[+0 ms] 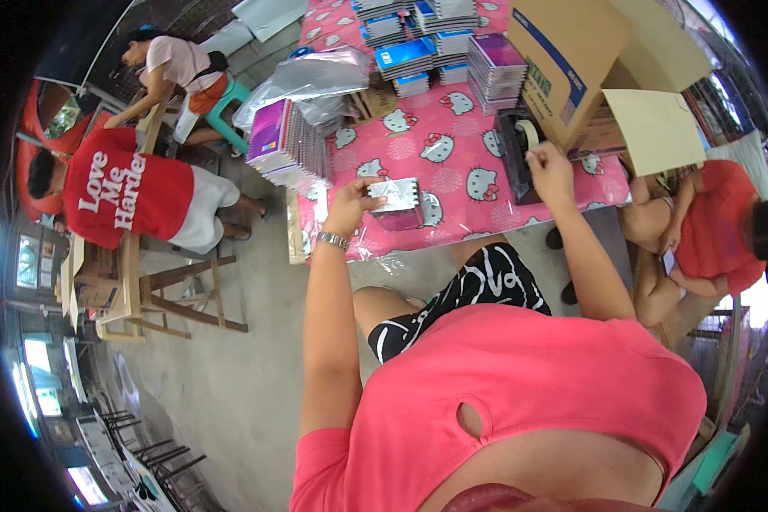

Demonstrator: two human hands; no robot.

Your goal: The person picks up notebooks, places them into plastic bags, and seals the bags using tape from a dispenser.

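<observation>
At the near edge of the table, my left hand (pixel 356 205) grips a small stack of spiral notebooks (pixel 398 195) with a whitish top and clear plastic about it. The thumb lies on top and the metal spiral faces away. To the right, my right hand (pixel 550 173) is closed in a pinch at a black tape dispenser (pixel 514 166), just below its roll of tape (pixel 527 134). The fingertips seem to be on the tape, though the strip itself is too small to make out.
A tall pile of purple notebooks (pixel 283 145) stands left on the pink patterned tablecloth (pixel 384 158), beside clear plastic sheets (pixel 311 85). More notebook stacks (pixel 405 55) fill the back. An open cardboard box (pixel 563 68) rises right. People sit or work on both sides.
</observation>
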